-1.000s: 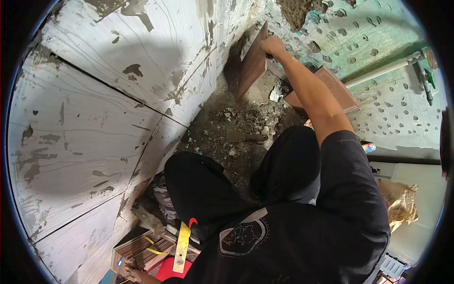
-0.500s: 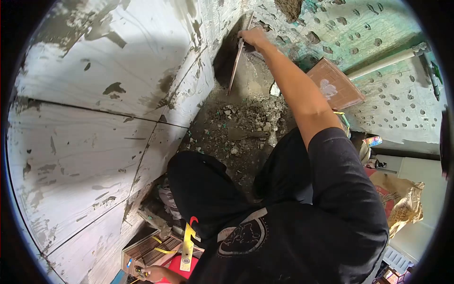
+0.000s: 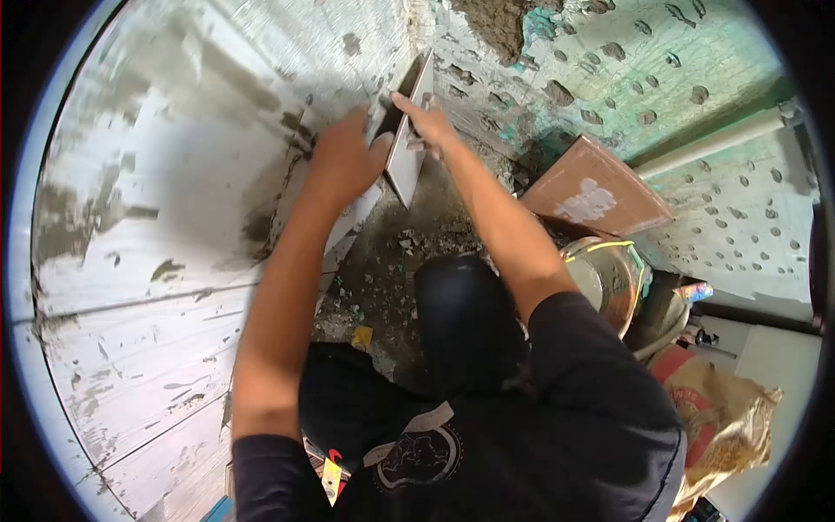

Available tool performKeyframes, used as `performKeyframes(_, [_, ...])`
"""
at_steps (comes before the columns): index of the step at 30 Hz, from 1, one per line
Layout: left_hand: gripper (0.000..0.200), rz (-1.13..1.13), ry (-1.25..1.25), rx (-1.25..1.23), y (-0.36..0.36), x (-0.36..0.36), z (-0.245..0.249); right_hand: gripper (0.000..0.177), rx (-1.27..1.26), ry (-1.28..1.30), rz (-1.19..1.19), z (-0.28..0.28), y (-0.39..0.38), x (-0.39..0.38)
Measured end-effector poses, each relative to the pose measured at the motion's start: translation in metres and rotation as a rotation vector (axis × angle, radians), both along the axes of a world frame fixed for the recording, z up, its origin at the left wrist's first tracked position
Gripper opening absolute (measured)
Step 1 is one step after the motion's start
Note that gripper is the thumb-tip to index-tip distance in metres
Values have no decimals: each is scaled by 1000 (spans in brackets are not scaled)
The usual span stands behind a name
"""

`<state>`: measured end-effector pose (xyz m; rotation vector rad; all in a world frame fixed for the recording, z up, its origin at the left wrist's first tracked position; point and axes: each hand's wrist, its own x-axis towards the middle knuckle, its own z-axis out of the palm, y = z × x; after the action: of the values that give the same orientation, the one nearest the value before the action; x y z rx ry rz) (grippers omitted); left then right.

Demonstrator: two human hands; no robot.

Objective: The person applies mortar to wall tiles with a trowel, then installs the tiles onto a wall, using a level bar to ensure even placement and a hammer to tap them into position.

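A thin light tile (image 3: 406, 167) stands on edge near the corner, tilted close to the white tiled wall (image 3: 200, 217). My right hand (image 3: 424, 124) grips it, with a finger over its upper edge and other fingers against its pale face. My left hand (image 3: 345, 158) is at the wall just left of the tile, slightly blurred, its thumb spread from the fingers and close to the tile's edge. Below the tile, the floor (image 3: 383, 270) is covered with rubble and grey mortar.
A brown-backed tile (image 3: 565, 178) with a white patch leans on the chipped green wall (image 3: 661, 113). A bucket (image 3: 622, 283) with a yellow rim stands right of my knee, near a torn paper sack (image 3: 739, 418). A white pipe (image 3: 713, 142) runs along the wall.
My left hand has come up from the stacked tiles at lower left, where it held a small tool, to the wall. The tile has moved left, closer to the white wall, in my right hand.
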<state>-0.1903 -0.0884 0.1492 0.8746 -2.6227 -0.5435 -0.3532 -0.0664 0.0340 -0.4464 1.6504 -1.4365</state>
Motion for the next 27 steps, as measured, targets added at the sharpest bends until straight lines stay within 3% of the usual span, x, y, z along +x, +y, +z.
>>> performKeyframes(1, [47, 46, -214, -3, -19, -29, -11, 105, -25, 9, -21, 2, 5, 3])
performKeyframes(4, [52, -38, -393, -61, -51, -82, -50, 70, -269, -348, -48, -42, 14, -9])
performKeyframes(7, [43, -108, -396, -17, -72, -101, -55, 60, -5, -503, 3, -107, 41, -9])
performKeyframes(10, [37, -222, -509, 66, -92, -111, -59, 56, 251, -656, 109, -176, 59, 23])
performKeyframes(14, [35, -264, -489, -223, -100, -112, -61, 58, 163, -1031, 35, -220, 53, 61])
performKeyframes(17, [29, -144, -577, -80, -107, -104, -58, 56, 58, -1300, -204, -252, 38, 80])
performKeyframes(20, [27, -82, -590, -28, -103, -105, -52, 61, -41, -1286, -300, -248, 30, 86])
performKeyframes(27, [31, -72, -672, -53, -105, -117, -46, 51, -70, -1281, -338, -249, 7, 78])
